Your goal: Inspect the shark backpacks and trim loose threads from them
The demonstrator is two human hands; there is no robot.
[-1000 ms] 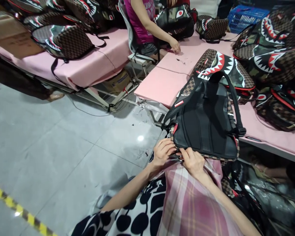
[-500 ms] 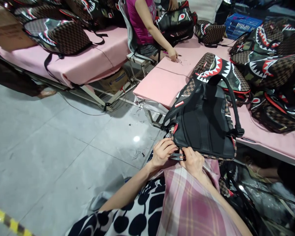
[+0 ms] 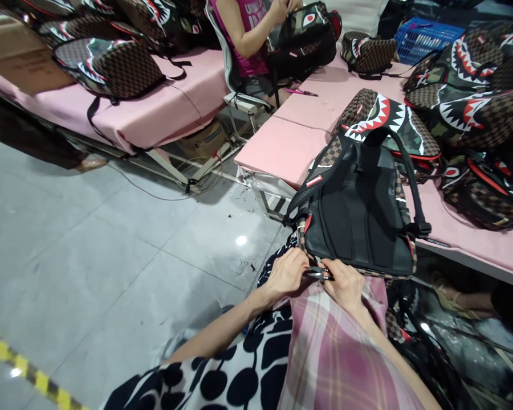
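Observation:
A black-backed backpack (image 3: 346, 216) with checkered edges rests between my lap and the pink table, its padded back facing up. My left hand (image 3: 288, 270) is closed at the pack's lower left edge, fingers pinched on the border. Just to the right, my right hand (image 3: 342, 280) is closed around small dark metal snips (image 3: 318, 273), which lie between the two hands against the same edge. What the fingertips pinch is too small to make out. Below the hands, a pink plaid cloth (image 3: 329, 353) covers my lap.
Several shark-mouth backpacks (image 3: 479, 117) crowd the pink table (image 3: 277, 142) on the right, near a blue basket (image 3: 427, 40). A seated person (image 3: 243, 34) handles another pack. Pink-handled snips (image 3: 299, 91) lie on the table. Another pink table (image 3: 175, 114) holds bags at left.
The other person's hand has lifted off the table toward their backpack, leaving the pink-handled snips behind. My hands stay at the bag's edge with little movement; the view has shifted slightly.

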